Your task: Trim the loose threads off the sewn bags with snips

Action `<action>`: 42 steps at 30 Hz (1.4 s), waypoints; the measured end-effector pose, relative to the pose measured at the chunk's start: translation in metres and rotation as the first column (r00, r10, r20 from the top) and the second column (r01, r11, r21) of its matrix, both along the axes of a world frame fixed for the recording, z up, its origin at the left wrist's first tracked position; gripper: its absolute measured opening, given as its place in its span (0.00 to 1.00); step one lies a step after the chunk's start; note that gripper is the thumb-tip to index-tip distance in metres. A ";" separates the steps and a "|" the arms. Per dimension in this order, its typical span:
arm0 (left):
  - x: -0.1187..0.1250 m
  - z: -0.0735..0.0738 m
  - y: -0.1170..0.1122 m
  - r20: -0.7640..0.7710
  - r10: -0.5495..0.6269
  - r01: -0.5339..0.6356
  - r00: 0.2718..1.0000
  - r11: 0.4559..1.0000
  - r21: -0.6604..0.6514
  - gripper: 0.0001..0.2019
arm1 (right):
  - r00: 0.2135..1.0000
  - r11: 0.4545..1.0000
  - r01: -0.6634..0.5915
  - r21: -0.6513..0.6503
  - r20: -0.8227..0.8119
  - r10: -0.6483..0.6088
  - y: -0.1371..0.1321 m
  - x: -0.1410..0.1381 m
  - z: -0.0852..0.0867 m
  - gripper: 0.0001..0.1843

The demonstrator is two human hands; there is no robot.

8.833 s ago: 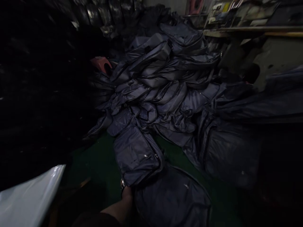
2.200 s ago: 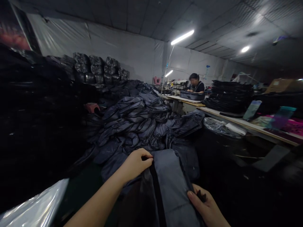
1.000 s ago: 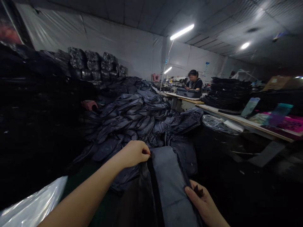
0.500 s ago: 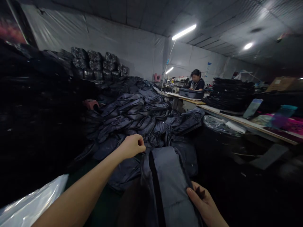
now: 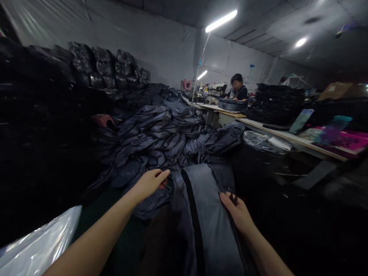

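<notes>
A grey-blue fabric bag (image 5: 214,214) with a black strip running down it stretches up from the bottom edge in front of me. My right hand (image 5: 237,209) is closed on its right edge, thumb on top of the fabric. My left hand (image 5: 152,182) is closed in a pinch just left of the bag's upper end, apart from it. A small reddish spot shows under those fingers, but I cannot make out what they hold. Beyond both hands lies a large heap of similar dark bags (image 5: 161,130).
Clear plastic sheeting (image 5: 43,245) lies at lower left. Black wrapped bundles (image 5: 103,65) are stacked behind the heap, near a pink stool (image 5: 102,120). On the right, a long table (image 5: 264,128) carries a dark fabric stack (image 5: 276,103); a person (image 5: 237,90) works there on a bag.
My left hand has come lower and its index finger now points forward. The right hand has shifted up along the bag's edge, still gripping it. The view has tilted slightly downward.
</notes>
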State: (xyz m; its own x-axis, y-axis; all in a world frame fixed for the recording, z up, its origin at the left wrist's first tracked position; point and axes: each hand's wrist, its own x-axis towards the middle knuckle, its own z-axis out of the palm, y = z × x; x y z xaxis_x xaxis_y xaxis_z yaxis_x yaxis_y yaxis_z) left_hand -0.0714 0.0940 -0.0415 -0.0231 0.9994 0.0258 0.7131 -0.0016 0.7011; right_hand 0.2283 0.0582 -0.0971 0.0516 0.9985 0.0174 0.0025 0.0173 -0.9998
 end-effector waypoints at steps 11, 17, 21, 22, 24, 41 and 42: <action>0.081 -0.060 -0.049 0.772 0.018 0.283 0.635 0.925 -0.254 0.22 | 0.993 0.992 -0.053 -0.119 -0.112 0.039 0.049 -0.013 -0.007 0.23; 0.089 -0.065 -0.069 0.888 0.166 0.170 0.428 0.951 -0.260 0.16 | 0.991 0.991 -0.051 -0.126 -0.128 0.035 0.049 -0.005 -0.014 0.23; 0.084 -0.062 -0.084 0.915 0.208 -0.008 0.344 0.976 -0.219 0.15 | 0.993 0.994 -0.051 -0.093 -0.111 0.041 0.042 -0.003 -0.013 0.22; 0.082 -0.062 -0.086 0.914 0.200 -0.004 0.353 0.977 -0.213 0.15 | 0.994 0.995 -0.054 -0.084 -0.102 0.045 0.041 -0.003 -0.013 0.22; 0.078 -0.064 -0.089 0.897 0.170 0.030 0.407 0.980 -0.199 0.16 | 0.995 0.996 -0.057 -0.075 -0.082 0.051 0.040 -0.004 -0.013 0.22; 0.055 -0.040 -0.097 0.194 -0.035 -0.020 0.980 0.961 0.276 0.13 | 0.891 0.970 -0.110 0.219 0.453 -0.001 0.014 0.002 0.026 0.20; 0.055 -0.039 -0.096 0.167 -0.039 -0.012 0.985 0.957 0.290 0.13 | 0.873 0.963 -0.134 0.232 0.487 0.004 0.010 -0.001 0.030 0.19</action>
State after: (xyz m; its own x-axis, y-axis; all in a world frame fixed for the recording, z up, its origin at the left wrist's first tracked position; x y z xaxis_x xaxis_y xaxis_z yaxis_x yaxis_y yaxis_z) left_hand -0.0166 -0.0017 -0.0803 -0.0388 0.9499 0.3102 0.5823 -0.2308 0.7795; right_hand 0.2276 0.0684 -0.0668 -0.0969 0.9576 0.2714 0.4683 0.2845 -0.8365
